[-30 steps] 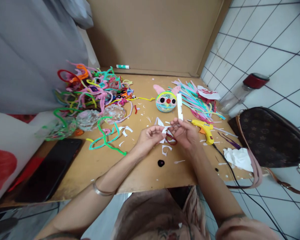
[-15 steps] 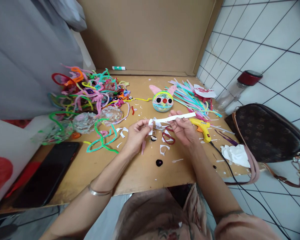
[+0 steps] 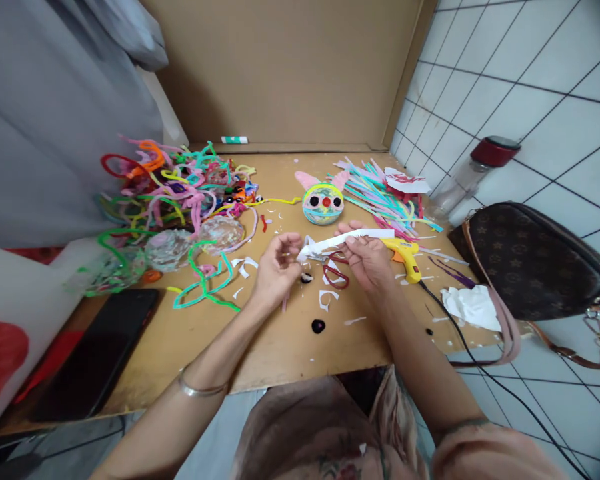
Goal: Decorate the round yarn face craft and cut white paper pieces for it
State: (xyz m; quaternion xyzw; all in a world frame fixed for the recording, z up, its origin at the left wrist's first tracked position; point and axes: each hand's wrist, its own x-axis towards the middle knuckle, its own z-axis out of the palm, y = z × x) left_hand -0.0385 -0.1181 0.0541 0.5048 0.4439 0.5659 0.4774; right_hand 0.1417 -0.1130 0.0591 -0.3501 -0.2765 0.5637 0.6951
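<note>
A narrow white paper strip [image 3: 373,234] with small cuts along one edge stretches between my hands above the table. My right hand [image 3: 371,261] pinches it between thumb and fingers. At the strip's left end is my left hand [image 3: 275,272], its fingers curled but apart from the thumb; whether it touches the paper is hard to see. Below lie red-handled scissors [image 3: 336,275] and white paper offcuts [image 3: 329,299]. Beyond stands a round figure [image 3: 323,212] with pink ears, black eyes and a red nose. A black disc [image 3: 318,327] rests nearer me.
On the left are tangled pipe cleaners [image 3: 195,183], clear plastic balls [image 3: 170,249] and a phone [image 3: 97,353]. To the right are straight pipe cleaners [image 3: 380,193], a yellow glue gun [image 3: 405,257] with a cord, crumpled tissue [image 3: 470,308], a bottle [image 3: 463,183] and a brown bag [image 3: 535,263].
The left fingers have loosened from their pinch and spread apart at the strip's left end. The strip has tilted slightly, still in the right hand. The view has shifted a little.
</note>
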